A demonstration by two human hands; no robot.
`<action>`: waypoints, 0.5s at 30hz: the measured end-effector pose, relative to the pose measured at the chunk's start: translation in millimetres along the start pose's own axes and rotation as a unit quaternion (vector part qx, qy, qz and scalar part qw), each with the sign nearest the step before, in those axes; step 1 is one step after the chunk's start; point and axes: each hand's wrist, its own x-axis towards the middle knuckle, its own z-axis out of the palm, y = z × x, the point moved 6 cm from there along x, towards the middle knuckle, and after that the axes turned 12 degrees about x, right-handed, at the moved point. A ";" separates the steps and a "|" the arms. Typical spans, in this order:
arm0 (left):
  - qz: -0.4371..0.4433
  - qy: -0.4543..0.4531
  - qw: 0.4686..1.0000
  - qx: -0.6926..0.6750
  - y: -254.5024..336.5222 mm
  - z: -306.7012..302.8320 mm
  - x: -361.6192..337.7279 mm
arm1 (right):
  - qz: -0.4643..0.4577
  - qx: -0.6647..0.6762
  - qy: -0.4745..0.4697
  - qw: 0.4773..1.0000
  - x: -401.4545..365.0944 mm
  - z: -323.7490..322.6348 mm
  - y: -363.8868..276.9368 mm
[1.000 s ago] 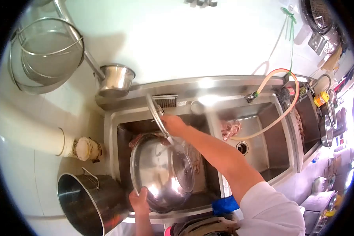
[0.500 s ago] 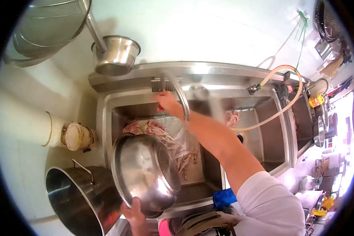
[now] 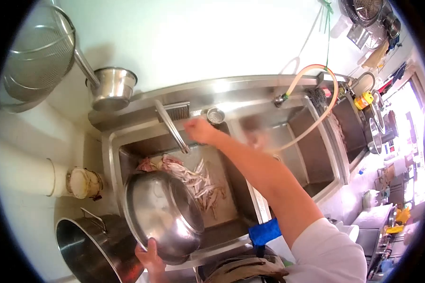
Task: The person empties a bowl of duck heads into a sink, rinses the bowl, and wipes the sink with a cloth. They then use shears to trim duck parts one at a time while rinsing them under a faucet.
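The stainless sink unit stands against a pale wall [image 3: 189,42], its left basin [image 3: 222,172] and right basin [image 3: 311,134] set side by side. A metal bowl [image 3: 148,203] is tilted over the near left part of the left basin; the left hand [image 3: 150,259] is closed on its near rim, thumb on the visible face. The right hand [image 3: 200,130] is partly curled beside the faucet [image 3: 174,132]; blur prevents telling whether it touches or holds anything. Pale, pinkish strips [image 3: 198,184] lie on the left basin floor. A small round strainer [image 3: 216,115] sits on the rear ledge. A hose [image 3: 334,99] loops over the right basin. A blue cloth [image 3: 264,232] lies at the front edge. A stockpot [image 3: 120,243] stands left of the sink, below a white pipe [image 3: 21,162]; a long-handled pot [image 3: 112,89] and mesh sieve [image 3: 38,59] occupy the left corner.
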 end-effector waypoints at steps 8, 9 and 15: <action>0.087 0.043 0.994 -0.052 -6.7 0.8 -6.3 | -0.208 -0.471 0.006 0.857 6.3 95.0 1.6; 0.050 -0.010 0.998 0.031 22.3 2.6 -17.8 | -0.198 -0.498 -0.011 0.844 9.2 100.8 0.1; 0.064 0.051 0.993 0.086 46.5 8.7 -34.3 | -0.240 -0.655 0.032 0.716 26.5 114.9 5.9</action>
